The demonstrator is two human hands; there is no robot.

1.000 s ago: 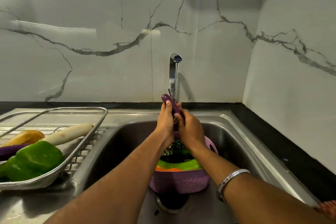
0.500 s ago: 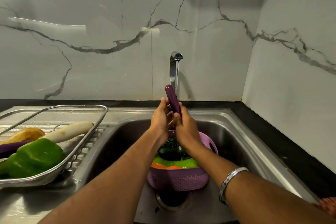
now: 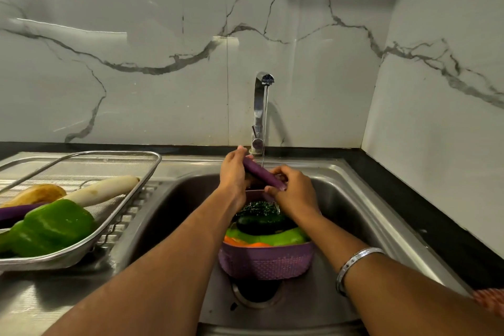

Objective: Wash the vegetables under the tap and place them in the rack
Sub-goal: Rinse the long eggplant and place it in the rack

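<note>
I am holding a slim purple brinjal (image 3: 262,173) under the tap (image 3: 260,106), my left hand (image 3: 233,175) gripping its far end and my right hand (image 3: 293,191) pinching the near end. Its glossy wet skin could slide free into the perforated plastic basket (image 3: 266,262) below the tap. The wire-mesh rack (image 3: 114,222) is waiting left of the tap.

Two bare forearms, silver bangle (image 3: 354,264) on the right wrist, patterned red sleeve edge (image 3: 491,301) behind it
</note>
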